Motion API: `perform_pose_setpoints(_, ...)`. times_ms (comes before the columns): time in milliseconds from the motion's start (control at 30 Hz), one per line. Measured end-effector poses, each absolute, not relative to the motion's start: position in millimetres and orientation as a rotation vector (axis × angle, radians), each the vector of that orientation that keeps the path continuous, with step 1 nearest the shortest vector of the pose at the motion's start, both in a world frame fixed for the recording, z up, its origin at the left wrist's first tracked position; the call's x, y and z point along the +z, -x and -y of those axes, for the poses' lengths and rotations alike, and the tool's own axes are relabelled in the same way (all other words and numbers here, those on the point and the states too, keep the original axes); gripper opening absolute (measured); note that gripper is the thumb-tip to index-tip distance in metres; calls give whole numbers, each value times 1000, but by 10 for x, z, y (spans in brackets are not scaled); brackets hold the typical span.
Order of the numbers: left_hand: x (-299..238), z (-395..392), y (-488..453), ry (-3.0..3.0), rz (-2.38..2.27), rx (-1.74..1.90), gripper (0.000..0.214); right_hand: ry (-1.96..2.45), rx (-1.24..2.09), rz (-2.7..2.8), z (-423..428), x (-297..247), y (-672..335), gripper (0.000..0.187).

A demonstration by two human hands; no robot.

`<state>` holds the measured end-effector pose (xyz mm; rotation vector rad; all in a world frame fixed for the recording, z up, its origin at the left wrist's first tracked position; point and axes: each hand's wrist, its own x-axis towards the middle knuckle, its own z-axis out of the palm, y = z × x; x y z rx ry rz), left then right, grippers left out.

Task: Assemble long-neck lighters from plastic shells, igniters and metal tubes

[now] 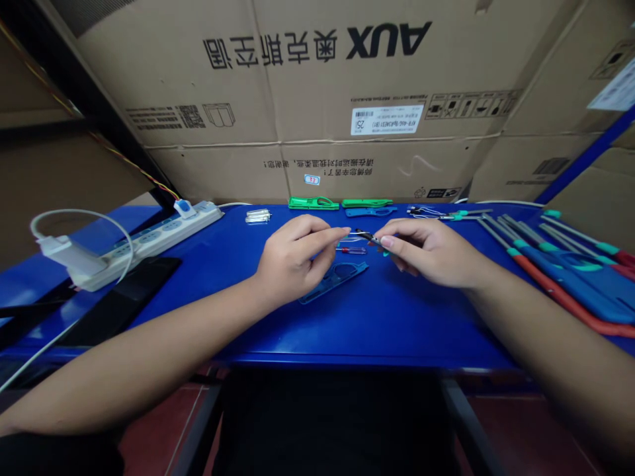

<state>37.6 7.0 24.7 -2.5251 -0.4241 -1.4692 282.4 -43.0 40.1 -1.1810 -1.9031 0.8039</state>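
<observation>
My left hand (296, 258) and my right hand (426, 250) meet over the middle of the blue table (377, 324). Both pinch a small metal blade piece (364, 236) held between their fingertips just above the table. A small red-handled screwdriver (351, 250) lies under the hands. A blue plastic snipper shell (333, 281) rests on the table beside my left hand.
Green (313, 203) and blue (370, 211) snipper shells lie at the back edge, with a clear packet (258, 216) to their left. A white power strip (149, 241) and black phone (124, 297) sit left. Long blue and red tools (560, 271) lie right. Cardboard boxes (317, 99) wall the back.
</observation>
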Motion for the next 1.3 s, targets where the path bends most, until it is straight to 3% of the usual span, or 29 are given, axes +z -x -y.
perform_pose_setpoints(267,265,-41,-386,2610,499,-1460,21,1106,740,1990,473,418,-2786,44)
perform_pose_setpoints(633,250,-50,-377,2666,474,-1390,20,1209,612,2101,488,413,-2767,32)
perform_pose_setpoints(933,263,-92,-333,2739,373,-1239,21,1312,953,1978,436,419,-2804,32)
perform_pose_setpoints(1300,293,-85,-322,2740,359,-1030,24,1299,936,2066,443,417,-2798,26)
